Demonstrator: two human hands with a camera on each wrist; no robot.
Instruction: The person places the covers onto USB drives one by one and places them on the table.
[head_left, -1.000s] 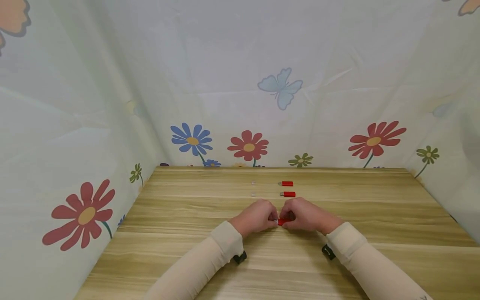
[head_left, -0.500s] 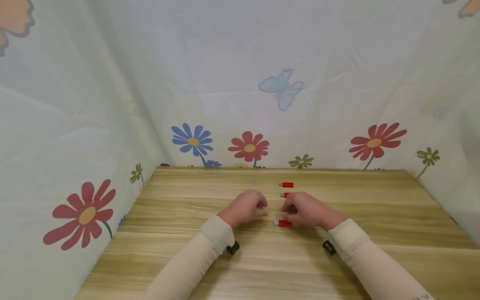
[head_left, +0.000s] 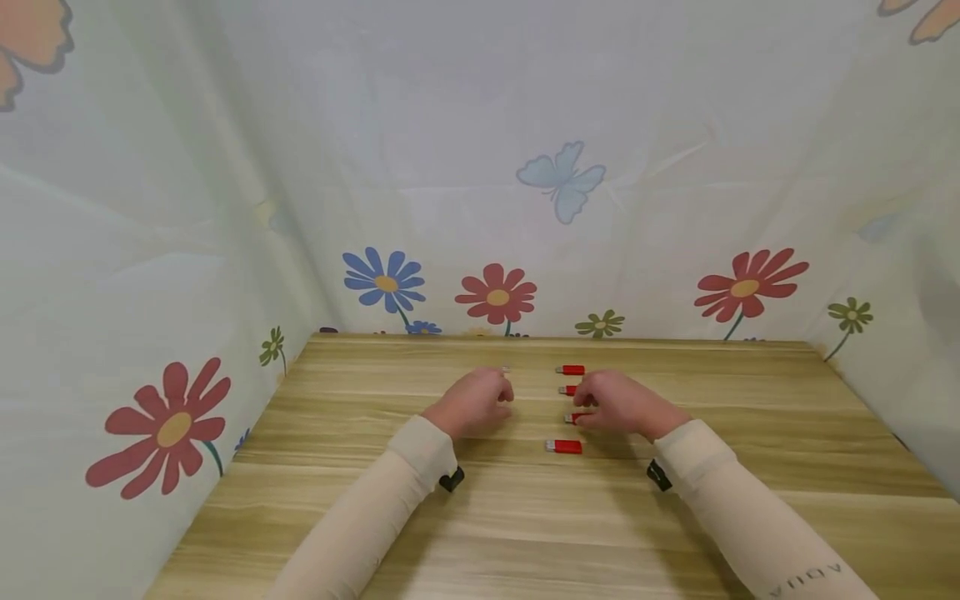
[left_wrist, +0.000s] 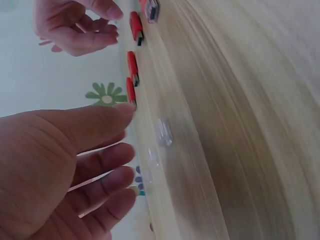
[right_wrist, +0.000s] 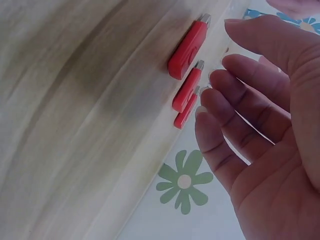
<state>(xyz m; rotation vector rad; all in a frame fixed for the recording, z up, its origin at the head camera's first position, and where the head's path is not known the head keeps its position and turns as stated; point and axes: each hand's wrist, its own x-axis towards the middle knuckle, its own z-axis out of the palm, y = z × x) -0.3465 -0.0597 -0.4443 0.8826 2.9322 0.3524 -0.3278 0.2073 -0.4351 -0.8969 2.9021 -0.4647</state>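
Note:
Several red USB sticks lie in a column on the wooden table. The nearest USB stick (head_left: pixel 566 447) has a clear cap around its metal plug, seen in the left wrist view. Beyond it lie a second stick (head_left: pixel 576 418), partly behind my right fingers, and two farther ones, including the farthest stick (head_left: pixel 572 370). My right hand (head_left: pixel 618 404) hovers beside them with loosely bent fingers, gripping nothing. To the left, my left hand (head_left: pixel 472 402) is held near a loose clear cap (left_wrist: pixel 164 131), thumb and fingers apart. Another clear cap (left_wrist: pixel 153 156) lies behind that one; a fainter third shows beyond.
The wooden table (head_left: pixel 495 533) reaches back to a pale curtain (head_left: pixel 637 100) printed with flowers and butterflies. The curtain also hangs at the left and right sides. A black strap piece (head_left: pixel 658 475) shows at the right cuff, with a similar one at the left.
Both hands were pinching the nearest USB stick and its cap; they have let it go on the table. My left hand has moved left and away, my right hand farther back and slightly right.

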